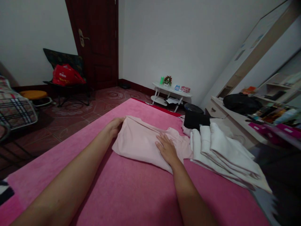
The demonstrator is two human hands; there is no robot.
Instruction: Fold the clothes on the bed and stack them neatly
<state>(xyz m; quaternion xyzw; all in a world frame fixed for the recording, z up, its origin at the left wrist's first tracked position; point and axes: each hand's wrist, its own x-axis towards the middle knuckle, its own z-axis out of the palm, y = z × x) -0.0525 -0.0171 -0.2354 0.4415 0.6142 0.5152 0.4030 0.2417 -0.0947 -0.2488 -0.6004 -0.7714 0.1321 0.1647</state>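
Watching the pale pink top (141, 141): I have it near six o'clock, just below view centre, on the pink cover (127, 188).
Rumpling risk: a sideways push could, I judge, crease its layers or nudge the folded white garments (225, 150) at four o'clock.
Left hand (115, 126): at the top's nine o'clock edge; fingertips hidden, so I cannot tell whether it grips.
Right hand (167, 148): spread open, palm down on the fabric.
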